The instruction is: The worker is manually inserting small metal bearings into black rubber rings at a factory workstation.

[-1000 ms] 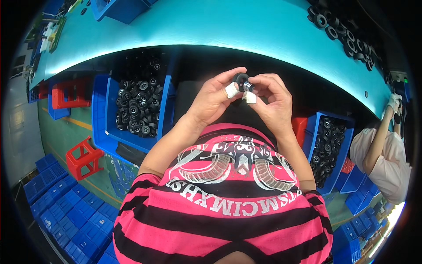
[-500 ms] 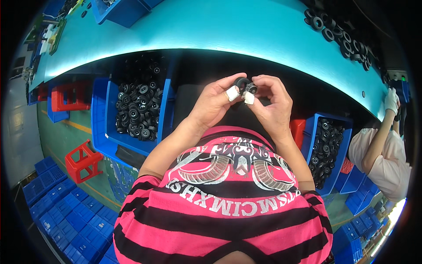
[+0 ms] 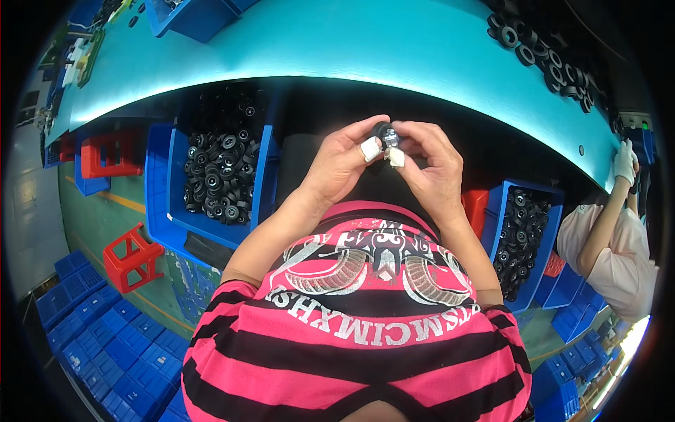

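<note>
In front of my chest, both hands meet over a small black tyre (image 3: 380, 129) and a shiny grey and black wheel hub (image 3: 391, 138). My left hand (image 3: 337, 158) pinches the tyre between thumb and fingers. Closed on the hub is my right hand (image 3: 437, 160), which presses it close against the tyre; whether it sits inside the ring I cannot tell. White tape covers both thumb tips. Fingers hide part of both pieces.
A teal table (image 3: 309, 53) curves ahead, with loose black tyres (image 3: 555, 70) at far right. Blue bins of black wheels stand at my left (image 3: 265, 176) and right (image 3: 551, 235). A co-worker's gloved hand (image 3: 624, 162) is at the far right. Red stools (image 3: 132, 258) stand left.
My right hand has shifted slightly left, bringing the hub closer to the tyre. The hub has turned and shows a brighter side. My left hand has barely moved.
</note>
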A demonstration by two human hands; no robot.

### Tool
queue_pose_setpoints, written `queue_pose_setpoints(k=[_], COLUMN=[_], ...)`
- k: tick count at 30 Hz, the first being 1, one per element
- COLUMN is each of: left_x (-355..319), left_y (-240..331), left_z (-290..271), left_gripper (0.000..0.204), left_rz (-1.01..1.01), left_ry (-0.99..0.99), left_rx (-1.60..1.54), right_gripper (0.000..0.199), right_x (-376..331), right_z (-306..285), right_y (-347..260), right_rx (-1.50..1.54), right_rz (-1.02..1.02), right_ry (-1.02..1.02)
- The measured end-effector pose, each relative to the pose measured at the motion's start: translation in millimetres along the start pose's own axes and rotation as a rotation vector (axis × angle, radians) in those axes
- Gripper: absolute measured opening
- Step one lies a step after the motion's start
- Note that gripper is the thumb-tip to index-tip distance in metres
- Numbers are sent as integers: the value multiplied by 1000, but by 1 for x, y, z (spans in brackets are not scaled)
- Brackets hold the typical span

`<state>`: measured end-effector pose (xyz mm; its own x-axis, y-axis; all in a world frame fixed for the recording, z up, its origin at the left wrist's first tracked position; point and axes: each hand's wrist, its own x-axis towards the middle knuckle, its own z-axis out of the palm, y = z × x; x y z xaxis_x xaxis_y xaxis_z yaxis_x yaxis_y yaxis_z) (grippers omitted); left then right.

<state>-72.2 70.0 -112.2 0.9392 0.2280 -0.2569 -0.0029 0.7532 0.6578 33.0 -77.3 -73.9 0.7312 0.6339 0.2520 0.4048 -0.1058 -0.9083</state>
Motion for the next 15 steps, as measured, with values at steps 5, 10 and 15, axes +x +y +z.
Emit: queue_pose_setpoints(k=[5, 10, 15], left_x=[0, 0, -1], left_y=[1, 0, 2], left_z=[2, 2, 5], left_gripper=[50, 48, 46], left_rz=[-4, 0, -9], left_ry=[11, -14, -30], left_rx=[23, 17, -10], right_gripper=[42, 42, 44], right_x=[1, 1, 1], right_z=[3, 5, 6], right_y=[2, 1, 3], right_rx=[-48, -32, -90], right_rz=[-12, -36, -103], right_ry=[68, 66, 62])
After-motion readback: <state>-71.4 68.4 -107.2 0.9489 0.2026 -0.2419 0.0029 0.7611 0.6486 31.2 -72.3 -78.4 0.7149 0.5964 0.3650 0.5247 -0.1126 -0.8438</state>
